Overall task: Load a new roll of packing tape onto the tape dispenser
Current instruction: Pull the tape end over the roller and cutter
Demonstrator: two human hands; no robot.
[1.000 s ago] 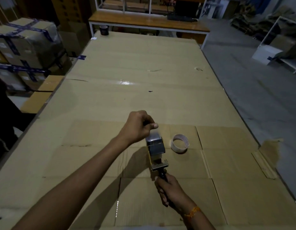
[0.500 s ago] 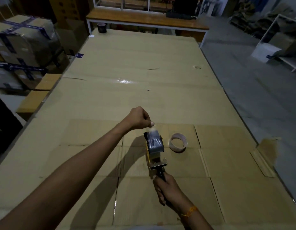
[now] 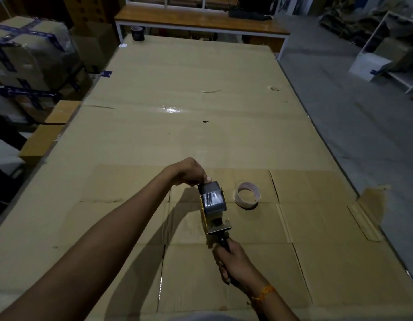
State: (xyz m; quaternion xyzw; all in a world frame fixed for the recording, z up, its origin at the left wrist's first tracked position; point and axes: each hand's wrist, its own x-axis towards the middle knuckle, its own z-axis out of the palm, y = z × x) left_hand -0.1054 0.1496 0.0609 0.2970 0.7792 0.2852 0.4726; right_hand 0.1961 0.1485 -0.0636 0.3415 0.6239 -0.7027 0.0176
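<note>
The dispenser is held over the near middle of the table, its long axis running from the near edge toward the far edge, handle nearest the person and roll end pointing away. The right hand is wrapped tight around the black handle. Above the handle sits a bright metal plate, then a yellow side frame. A roll of dark grey tape is mounted in the frame; its curved outer face is glossy and shows a crinkled highlight. The left hand reaches in from the left, fingers curled together, thumb and fingertips pinching at the far top of the roll; whether they grip a loose tape end cannot be told.

Just right of the dispenser, apart from it, an empty core stands tilted on the table: a thin, pale cardboard ring, open through its middle.

The table is covered with flattened brown corrugated cardboard, its seams and flap lines visible; a shiny patch lies near the centre. At the far left corner stands a dark roll. Wrapped cartons banded with blue tape are stacked beyond the left edge. A thin orange thread circles the right wrist.
</note>
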